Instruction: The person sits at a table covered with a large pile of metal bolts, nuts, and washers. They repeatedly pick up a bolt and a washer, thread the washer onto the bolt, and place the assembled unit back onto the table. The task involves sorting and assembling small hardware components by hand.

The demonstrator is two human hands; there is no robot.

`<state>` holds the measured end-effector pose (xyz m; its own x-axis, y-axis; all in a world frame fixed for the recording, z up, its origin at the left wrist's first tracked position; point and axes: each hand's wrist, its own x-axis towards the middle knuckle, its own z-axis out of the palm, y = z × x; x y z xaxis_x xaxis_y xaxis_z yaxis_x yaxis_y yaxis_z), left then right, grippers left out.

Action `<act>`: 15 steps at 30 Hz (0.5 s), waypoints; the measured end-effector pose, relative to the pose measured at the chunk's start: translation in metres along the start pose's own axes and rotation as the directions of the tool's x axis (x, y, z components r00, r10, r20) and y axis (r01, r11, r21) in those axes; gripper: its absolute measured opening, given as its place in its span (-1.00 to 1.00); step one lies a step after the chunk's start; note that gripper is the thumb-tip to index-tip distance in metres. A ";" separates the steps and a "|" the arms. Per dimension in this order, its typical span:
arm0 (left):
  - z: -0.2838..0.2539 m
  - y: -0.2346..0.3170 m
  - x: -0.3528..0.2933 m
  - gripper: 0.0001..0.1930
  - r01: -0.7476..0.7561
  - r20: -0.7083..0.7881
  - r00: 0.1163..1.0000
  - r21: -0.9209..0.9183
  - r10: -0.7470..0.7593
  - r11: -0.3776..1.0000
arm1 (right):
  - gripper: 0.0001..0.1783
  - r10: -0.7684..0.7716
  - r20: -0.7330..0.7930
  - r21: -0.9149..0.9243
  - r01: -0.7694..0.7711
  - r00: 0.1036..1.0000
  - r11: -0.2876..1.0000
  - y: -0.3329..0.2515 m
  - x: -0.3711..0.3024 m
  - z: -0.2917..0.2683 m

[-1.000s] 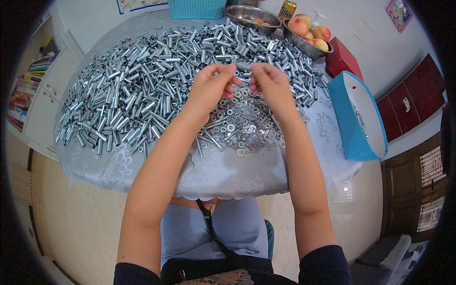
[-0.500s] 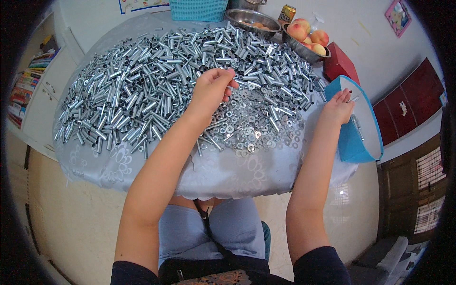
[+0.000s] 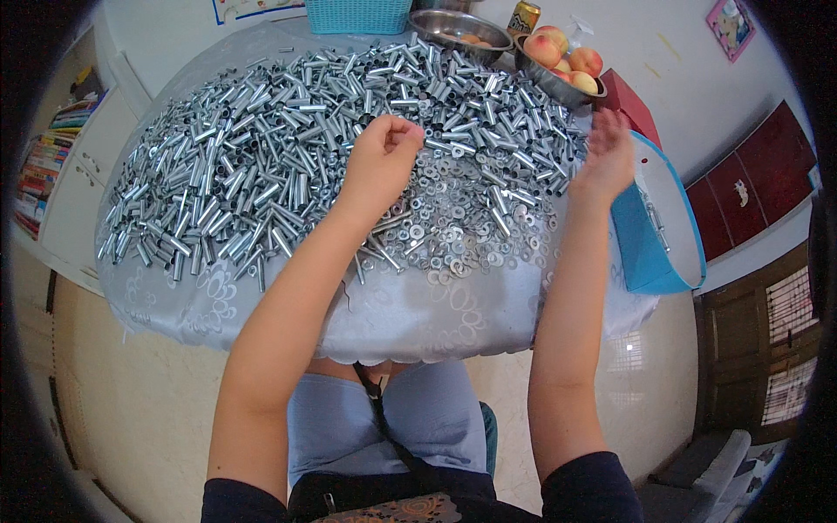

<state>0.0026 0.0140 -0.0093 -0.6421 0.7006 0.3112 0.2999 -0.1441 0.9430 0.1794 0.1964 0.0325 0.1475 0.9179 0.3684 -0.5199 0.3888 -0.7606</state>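
My left hand (image 3: 384, 157) hovers over the middle of a broad heap of silvery metal sleeves (image 3: 296, 148), its fingers curled into a pinch. What they hold, if anything, is hidden. Under and beside it lies a pile of flat washers (image 3: 453, 227). My right hand (image 3: 606, 161) is raised at the near side of a blue fabric box (image 3: 641, 248), its fingers stretched out and slightly blurred, with nothing visible in them. Inside the box a few slim metal bolt-like parts (image 3: 654, 218) rest against the pale lining.
Behind the heap stand a turquoise basket (image 3: 357, 16), a steel bowl with eggs (image 3: 427, 22), a yellow can (image 3: 524, 17) and a bowl of peaches (image 3: 545, 74). A red box (image 3: 623, 109) sits behind the blue one. A pale patterned cloth (image 3: 436, 318) covers the table.
My right hand has moved from over the blue box up and left to its near side; the slim metal part at its fingertips no longer shows there. My left hand has shifted slightly left.
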 end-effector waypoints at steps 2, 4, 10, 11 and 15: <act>-0.003 -0.009 0.001 -0.81 -0.340 0.012 0.930 0.417 0.369 0.843 | -0.66 0.050 0.256 -0.252 0.017 0.965 0.968 0.007 -0.020 0.016; -0.007 -0.005 0.000 -0.78 -0.430 0.052 0.867 0.582 0.496 0.690 | -0.72 0.079 0.491 -0.445 0.172 0.868 0.879 0.022 -0.041 0.026; -0.011 -0.019 -0.002 -0.74 -0.359 0.081 0.892 0.725 0.445 0.587 | -0.67 0.022 0.851 -0.391 0.605 0.525 0.694 0.035 -0.086 0.037; -0.011 -0.020 -0.002 -0.74 -0.340 0.087 0.906 0.732 0.415 0.591 | -0.67 0.031 0.872 -0.371 0.621 0.488 0.690 0.037 -0.087 0.036; -0.011 -0.029 -0.004 -0.73 -0.361 0.165 0.892 0.820 0.421 0.444 | -0.65 -0.007 0.920 -0.311 0.739 0.392 0.598 0.045 -0.087 0.032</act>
<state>-0.0116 0.0075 -0.0361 -0.3299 0.6795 0.6553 0.9437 0.2558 0.2099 0.1161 0.1315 -0.0169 -0.7127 0.2846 0.6412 0.0597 0.9353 -0.3487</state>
